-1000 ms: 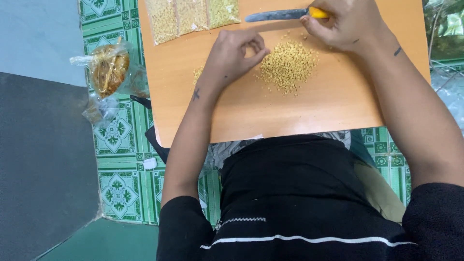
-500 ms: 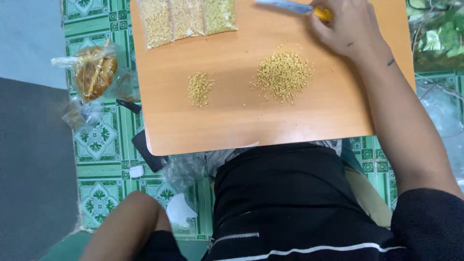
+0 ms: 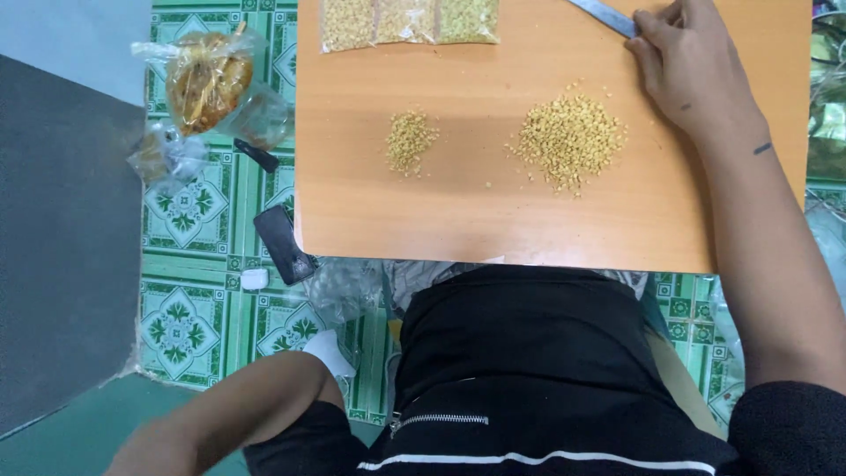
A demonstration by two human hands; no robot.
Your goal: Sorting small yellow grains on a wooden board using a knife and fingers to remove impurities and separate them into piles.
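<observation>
1. Now my right hand (image 3: 696,70) rests on the knife (image 3: 604,16) at the worktop's (image 3: 476,220) far edge, grip closed on it; left hand out of view.
2. A careless sweep could scatter the large grain pile (image 3: 568,141) just beside it; the small pile (image 3: 410,139) lies apart.

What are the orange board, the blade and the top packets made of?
Flat orange board: looks like laminated wood, smooth with faint grain. Grey knife blade under the right hand: likely metal, dull sheen. Three clear packets of yellow grains: thin glossy plastic, contents visible through it.
</observation>
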